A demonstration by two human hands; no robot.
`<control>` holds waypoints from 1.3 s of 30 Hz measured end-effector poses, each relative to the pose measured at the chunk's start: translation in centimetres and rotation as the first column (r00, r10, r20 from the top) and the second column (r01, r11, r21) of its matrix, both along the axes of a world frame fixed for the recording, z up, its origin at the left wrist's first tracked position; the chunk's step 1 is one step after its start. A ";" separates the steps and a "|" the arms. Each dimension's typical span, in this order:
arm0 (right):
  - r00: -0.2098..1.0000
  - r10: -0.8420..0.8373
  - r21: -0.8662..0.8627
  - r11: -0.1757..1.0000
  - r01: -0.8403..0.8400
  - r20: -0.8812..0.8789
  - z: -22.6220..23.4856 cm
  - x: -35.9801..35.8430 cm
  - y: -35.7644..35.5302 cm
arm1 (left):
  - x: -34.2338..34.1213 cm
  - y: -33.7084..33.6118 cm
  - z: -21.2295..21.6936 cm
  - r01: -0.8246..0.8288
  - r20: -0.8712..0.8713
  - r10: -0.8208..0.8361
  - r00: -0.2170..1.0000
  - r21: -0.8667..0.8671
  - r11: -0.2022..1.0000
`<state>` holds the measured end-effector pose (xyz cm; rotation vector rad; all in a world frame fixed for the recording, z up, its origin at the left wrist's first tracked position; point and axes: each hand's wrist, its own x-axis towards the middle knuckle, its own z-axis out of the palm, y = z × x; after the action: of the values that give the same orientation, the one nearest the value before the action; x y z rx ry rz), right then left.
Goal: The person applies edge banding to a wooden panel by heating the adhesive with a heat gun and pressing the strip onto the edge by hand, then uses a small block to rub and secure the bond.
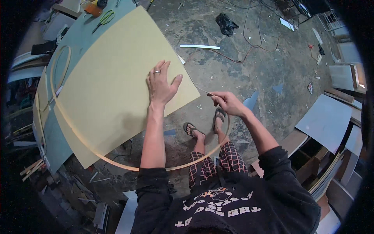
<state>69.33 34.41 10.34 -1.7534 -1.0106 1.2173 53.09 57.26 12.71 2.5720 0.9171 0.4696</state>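
A large pale-yellow board (pixel 113 74) lies on the teal worktable (pixel 82 37), its near right corner jutting past the table. My left hand (pixel 160 86) rests flat on the board near its right edge, fingers spread, a ring on one finger. Just off that corner, my right hand (pixel 228 103) pinches a thin, light wood-coloured strip of edge banding (pixel 95 152). From my right hand one stretch of it runs to the board's right edge. The rest hangs in a wide loop past my legs, then rises at the left to a curl over the table.
Green-handled scissors (pixel 104 19) and an orange container (pixel 91 9) sit at the table's far end. On the concrete floor are a black plastic bag (pixel 226 24), a white strip (pixel 200 46), a cable (pixel 240 60) and scraps. Panels (pixel 326 121) are stacked at the right.
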 end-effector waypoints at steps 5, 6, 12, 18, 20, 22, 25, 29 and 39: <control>0.997 -0.027 0.056 0.998 0.031 -0.067 -1.2 0.8 -0.6 | 0.3 0.0 -1.0 -0.026 -0.067 0.030 0.997 0.058 0.998; 0.999 -0.034 0.060 0.998 0.036 -0.027 -1.3 1.4 -1.0 | 0.4 0.1 -1.1 -0.025 -0.075 0.030 0.997 0.068 0.997; 0.898 -0.323 -0.017 0.943 0.333 -0.298 -2.2 2.2 -3.6 | 1.7 1.2 -1.5 0.000 -0.138 0.021 0.990 0.155 0.988; 0.771 -0.463 0.090 0.831 0.549 -0.437 -6.2 -5.2 -3.4 | 5.2 5.7 -2.5 0.100 -0.120 -0.071 0.990 0.254 0.962; 0.774 -0.487 0.046 0.834 0.550 -0.405 -6.7 -5.7 -3.3 | 6.0 6.9 -2.9 0.174 -0.157 -0.135 0.978 0.265 0.949; 0.771 -0.493 -0.092 0.860 0.502 -0.403 -6.7 -5.0 -3.4 | 6.2 7.5 -3.3 0.188 -0.124 -0.163 0.979 0.228 0.955; 0.676 -0.525 0.030 0.778 0.627 -0.517 -6.2 -3.4 -3.3 | 6.7 7.9 -3.3 0.219 -0.092 -0.202 0.975 0.242 0.945; 0.542 -0.384 -0.090 0.866 0.491 -0.748 -5.9 -1.6 -3.7 | 7.9 7.5 -1.7 0.277 -0.113 -0.256 0.960 0.255 0.927; 0.313 -0.297 -0.211 0.936 0.281 -0.902 -3.4 0.7 -3.8 | 7.9 1.6 -2.0 0.051 0.123 -0.053 0.991 0.019 0.999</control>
<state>70.02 30.58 6.99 -0.8393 0.0404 1.6272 61.00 58.87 10.70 2.5420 0.8052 0.6165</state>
